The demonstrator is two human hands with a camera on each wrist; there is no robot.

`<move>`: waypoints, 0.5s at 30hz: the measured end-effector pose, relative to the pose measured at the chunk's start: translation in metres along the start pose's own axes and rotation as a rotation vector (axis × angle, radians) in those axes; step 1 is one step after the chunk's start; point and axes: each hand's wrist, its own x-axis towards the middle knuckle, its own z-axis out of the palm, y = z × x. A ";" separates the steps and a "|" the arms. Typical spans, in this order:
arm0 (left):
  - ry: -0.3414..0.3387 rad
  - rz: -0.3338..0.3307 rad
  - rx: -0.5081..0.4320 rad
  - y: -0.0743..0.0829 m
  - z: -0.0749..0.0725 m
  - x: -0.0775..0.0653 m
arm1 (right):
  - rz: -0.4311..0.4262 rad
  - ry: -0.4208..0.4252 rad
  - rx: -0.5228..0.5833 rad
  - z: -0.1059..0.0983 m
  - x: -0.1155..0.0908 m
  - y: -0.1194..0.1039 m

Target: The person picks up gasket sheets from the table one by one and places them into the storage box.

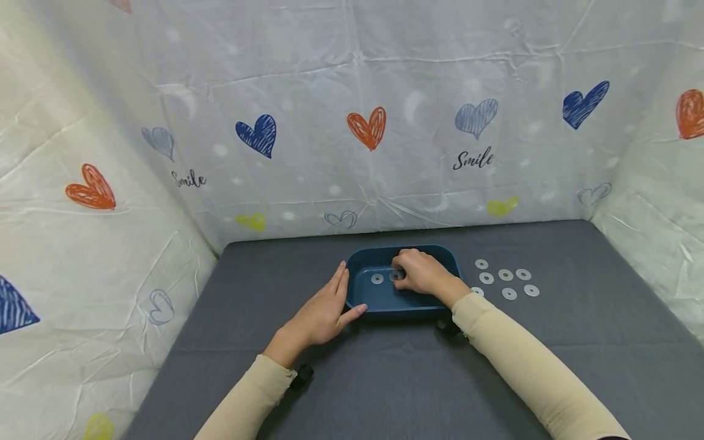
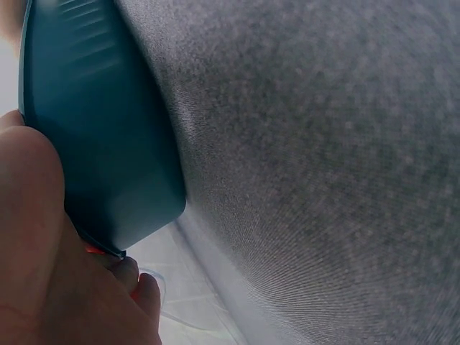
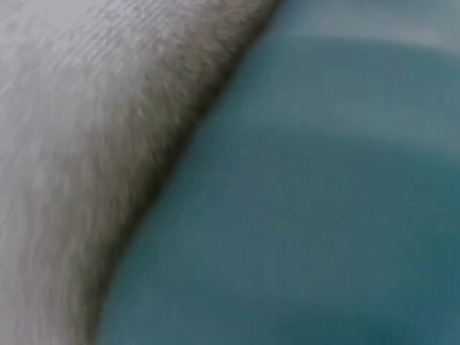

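Observation:
A blue rectangular tray (image 1: 374, 299) sits on the table in the head view. My left hand (image 1: 321, 311) rests against its left end, fingers straight along the wall and thumb at the front corner. The left wrist view also has this hand (image 2: 43, 251) beside the tray's outer wall (image 2: 108, 144). Inside the tray, my right hand (image 1: 423, 273) pinches a flat washer (image 1: 395, 276) between thumb and fingers, low over the tray floor. Another washer (image 1: 377, 279) lies flat just left of it. The right wrist view holds only the tray wall (image 3: 302, 201), blurred and close, beside the cloth.
Several loose washers (image 1: 505, 275) lie on the grey tablecloth (image 1: 577, 311) right of the tray. One is partly hidden by the right forearm. A curtain (image 1: 308, 79) printed with hearts hangs behind the table and at both sides. Each wrist carries a small black device (image 1: 302, 377).

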 end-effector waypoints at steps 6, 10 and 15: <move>0.008 -0.002 -0.003 -0.001 0.000 -0.001 | -0.001 -0.007 -0.031 -0.019 -0.020 0.002; 0.010 0.008 -0.001 -0.001 -0.001 -0.001 | -0.011 0.003 -0.008 -0.033 -0.037 0.006; 0.006 0.017 -0.007 0.001 -0.001 -0.002 | -0.026 0.024 0.028 -0.051 -0.057 0.011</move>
